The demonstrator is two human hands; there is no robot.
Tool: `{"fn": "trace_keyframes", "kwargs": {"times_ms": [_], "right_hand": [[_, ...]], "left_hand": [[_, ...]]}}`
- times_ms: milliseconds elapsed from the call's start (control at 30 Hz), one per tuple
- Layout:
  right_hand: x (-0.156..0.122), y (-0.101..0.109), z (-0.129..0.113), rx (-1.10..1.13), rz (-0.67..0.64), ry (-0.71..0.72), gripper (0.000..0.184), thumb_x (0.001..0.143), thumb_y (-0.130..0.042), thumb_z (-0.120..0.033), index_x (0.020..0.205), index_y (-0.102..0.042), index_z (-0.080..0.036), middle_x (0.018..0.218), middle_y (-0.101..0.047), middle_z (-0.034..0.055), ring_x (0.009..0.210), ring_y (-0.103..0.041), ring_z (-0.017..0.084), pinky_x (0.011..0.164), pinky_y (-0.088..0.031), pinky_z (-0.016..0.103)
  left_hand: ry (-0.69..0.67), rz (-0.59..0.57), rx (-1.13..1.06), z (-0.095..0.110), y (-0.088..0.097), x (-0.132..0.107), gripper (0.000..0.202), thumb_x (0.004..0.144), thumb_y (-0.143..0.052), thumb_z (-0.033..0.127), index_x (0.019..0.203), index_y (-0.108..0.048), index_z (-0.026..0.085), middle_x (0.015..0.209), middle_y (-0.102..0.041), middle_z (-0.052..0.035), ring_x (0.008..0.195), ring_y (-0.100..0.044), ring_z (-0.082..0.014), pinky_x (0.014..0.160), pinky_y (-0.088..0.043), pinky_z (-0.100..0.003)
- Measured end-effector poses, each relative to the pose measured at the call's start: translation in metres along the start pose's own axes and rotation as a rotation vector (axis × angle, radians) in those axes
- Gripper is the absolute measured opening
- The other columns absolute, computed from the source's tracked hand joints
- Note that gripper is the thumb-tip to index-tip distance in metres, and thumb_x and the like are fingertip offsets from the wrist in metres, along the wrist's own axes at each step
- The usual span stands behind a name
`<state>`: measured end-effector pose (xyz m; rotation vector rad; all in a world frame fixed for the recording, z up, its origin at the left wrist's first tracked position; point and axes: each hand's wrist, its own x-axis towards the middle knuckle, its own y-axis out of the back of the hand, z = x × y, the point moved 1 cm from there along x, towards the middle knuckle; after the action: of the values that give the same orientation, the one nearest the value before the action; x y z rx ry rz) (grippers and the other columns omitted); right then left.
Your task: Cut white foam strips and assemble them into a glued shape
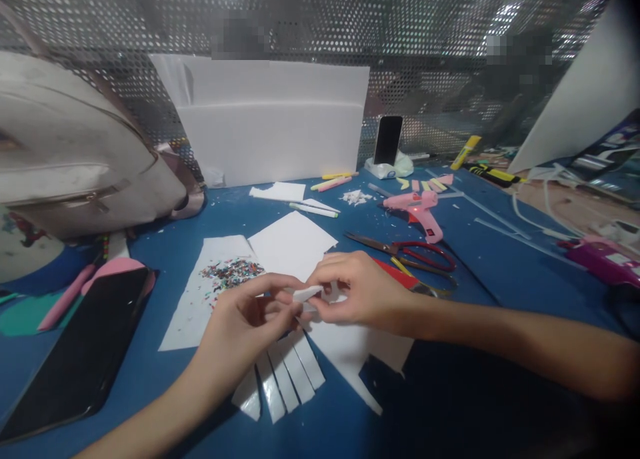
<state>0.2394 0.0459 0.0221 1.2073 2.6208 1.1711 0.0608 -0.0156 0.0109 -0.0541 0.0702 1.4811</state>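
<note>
**Operator:** Item in hand?

**Inspector:** A small white paper scrap (307,293). It is held clear of the blue table top (500,265), between the two hands.

**Operator:** Grip state?

**Inspector:** Left hand (245,325): thumb and forefinger closed on the left end of the scrap. Right hand (357,289): fingertips pinched on the other end. Both hands clamp the same piece, and their fingertips nearly meet.

**Operator:** Directly below the grip?

**Inspector:** A row of narrow white paper strips (285,375), lying side by side and fanned toward the person, partly under the left hand. Under the right hand lies a larger white cut sheet (350,352).

**Operator:** Beyond the grip?

**Inspector:** Just behind it, a plain white rectangular sheet (293,245). To the left of that, a flat white paper sheet (190,312) carries a heap of multicoloured glitter (233,272). Right of the grip, past the right hand, lie red-handled metal scissors (415,253). Farther back on that side, a pink plastic hot-glue gun (417,209) lies on its side.

**Operator:** Outer positions?

**Inspector:** Well to the left of the grip, a black smartphone (80,352) lies flat, screen up. At the rear, well apart from the grip, a white foam board (270,122) stands upright.
</note>
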Motion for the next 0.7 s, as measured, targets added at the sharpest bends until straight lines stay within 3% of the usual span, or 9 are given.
{"fn": "trace_keyframes", "kwargs": {"times_ms": [67, 267, 433, 700], "right_hand": [[-0.0006, -0.0014, 0.0003, 0.02, 0.02, 0.027, 0.005, 0.072, -0.067, -0.012, 0.071, -0.069, -0.016, 0.065, -0.058, -0.0015, 0.067, -0.051, 0.012, 0.06, -0.037, 0.023], [0.0011, 0.0036, -0.0002, 0.318, 0.014, -0.244, 0.009, 0.072, -0.064, -0.012, 0.078, -0.07, -0.015, 0.073, -0.063, -0.0003, 0.06, -0.048, 0.008, 0.05, -0.034, 0.02], [0.0041, 0.0084, 0.0001, 0.277, 0.077, -0.208, 0.005, 0.079, -0.064, -0.016, 0.079, -0.069, -0.014, 0.074, -0.064, -0.0002, 0.057, -0.044, 0.007, 0.051, -0.032, 0.02], [0.0016, 0.0073, -0.0002, 0.199, 0.007, -0.157, 0.013, 0.082, -0.068, -0.029, 0.082, -0.071, -0.016, 0.071, -0.066, 0.0001, 0.057, -0.047, 0.008, 0.052, -0.034, 0.022]], "left_hand": [[-0.003, -0.013, -0.002, 0.0003, 0.0002, 0.0002, 0.015, 0.078, -0.074, 0.024, 0.091, -0.07, 0.019, 0.07, -0.07, -0.0005, 0.066, -0.07, -0.0139, 0.059, -0.054, -0.018], [-0.021, 0.045, -0.03, 0.0038, -0.0026, -0.0026, 0.014, 0.079, -0.074, 0.025, 0.092, -0.069, 0.019, 0.071, -0.068, 0.001, 0.064, -0.069, -0.0124, 0.061, -0.055, -0.019], [0.01, 0.08, -0.058, 0.0026, 0.0015, -0.0012, 0.017, 0.079, -0.074, 0.025, 0.094, -0.068, 0.021, 0.069, -0.064, 0.0043, 0.062, -0.069, -0.0128, 0.062, -0.057, -0.021], [0.029, 0.108, -0.063, 0.0016, 0.0062, 0.0021, 0.022, 0.077, -0.075, 0.029, 0.095, -0.068, 0.02, 0.069, -0.063, 0.0036, 0.06, -0.069, -0.0136, 0.062, -0.058, -0.023]]}}
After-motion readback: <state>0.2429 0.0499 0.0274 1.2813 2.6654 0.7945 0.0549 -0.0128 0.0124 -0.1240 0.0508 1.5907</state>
